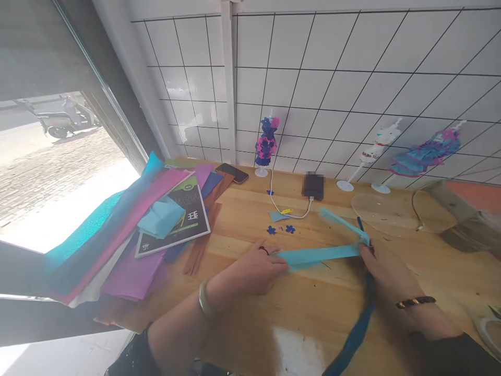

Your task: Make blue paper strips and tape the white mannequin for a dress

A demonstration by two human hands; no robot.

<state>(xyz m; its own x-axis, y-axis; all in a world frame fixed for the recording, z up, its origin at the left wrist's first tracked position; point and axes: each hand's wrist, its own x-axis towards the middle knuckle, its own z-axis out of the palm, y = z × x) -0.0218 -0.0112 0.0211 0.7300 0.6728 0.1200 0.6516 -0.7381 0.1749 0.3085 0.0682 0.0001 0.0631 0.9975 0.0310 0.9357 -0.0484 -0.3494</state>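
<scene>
A light blue strip of thin paper or cloth is stretched level above the table. My left hand is closed on its left end. At the other end, my right hand pinches the strip, and a loose light blue tail sticks out up and to the left from those fingers. A darker blue strip hangs from beneath my right hand towards the table's front edge. Small dark blue flower cutouts lie on the wood beyond the strip.
Coloured sheets, a dark book and a folded light blue piece pile up at left. A phone, a cabled black box and dressed doll figures stand along the tiled wall. Scissors lie far right.
</scene>
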